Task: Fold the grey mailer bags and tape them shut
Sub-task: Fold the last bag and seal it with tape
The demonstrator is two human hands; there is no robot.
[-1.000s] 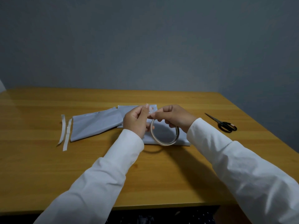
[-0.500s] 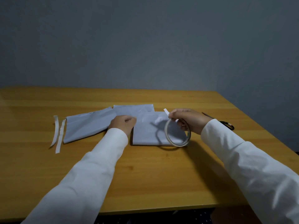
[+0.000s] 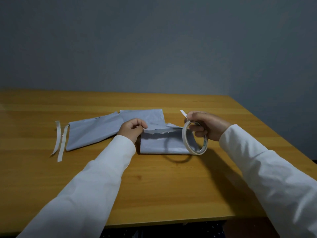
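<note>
Three grey mailer bags lie on the wooden table. The nearest mailer bag (image 3: 161, 144) sits in the middle, and my left hand (image 3: 132, 130) pinches its upper left flap and lifts it a little. My right hand (image 3: 205, 126) grips a thin white tape roll (image 3: 193, 140), held upright just above this bag's right end. A short free tape end (image 3: 183, 113) sticks up past my fingers. A second bag (image 3: 92, 130) lies to the left and a third bag (image 3: 142, 115) behind.
Two white backing strips (image 3: 59, 140) lie on the table (image 3: 154, 186) left of the bags. My right hand hides the scissors. A grey wall stands behind the table's far edge.
My hands have parted: the left let go of the tape end and dropped to the near bag's flap, which now lifts. The right carried the tape roll to the right.
</note>
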